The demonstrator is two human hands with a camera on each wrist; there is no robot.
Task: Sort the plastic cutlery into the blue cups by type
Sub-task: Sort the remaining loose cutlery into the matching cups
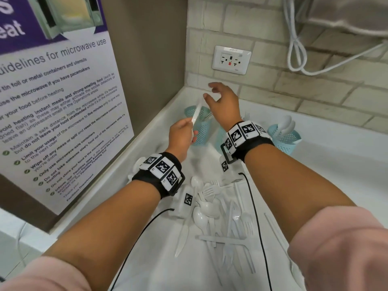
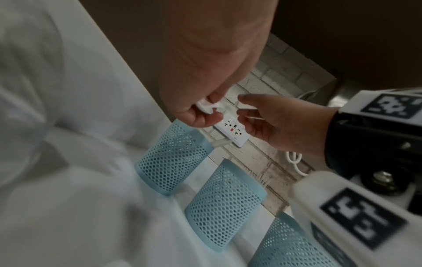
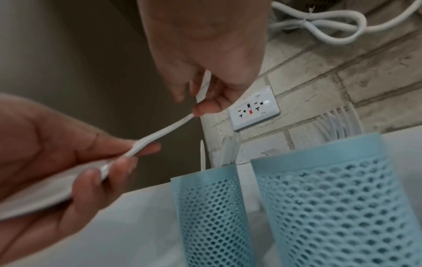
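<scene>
My left hand (image 1: 182, 135) grips one end of a white plastic knife (image 1: 197, 112), which slants up over the left blue mesh cup (image 1: 201, 131). In the right wrist view my right hand (image 3: 200, 101) pinches the knife's (image 3: 164, 130) other end above that cup (image 3: 212, 207), which holds a few thin white pieces. The middle cup (image 3: 331, 198) holds forks and is mostly hidden behind my right wrist in the head view. Spoons stand in the right cup (image 1: 287, 139). A pile of loose white cutlery (image 1: 220, 217) lies on the counter under my forearms.
The cups stand in a row near the corner of the white counter (image 1: 336, 164). A wall outlet (image 1: 231, 59) and a looped white cord (image 1: 298, 55) hang on the brick wall behind. A microwave poster (image 1: 52, 101) covers the left wall.
</scene>
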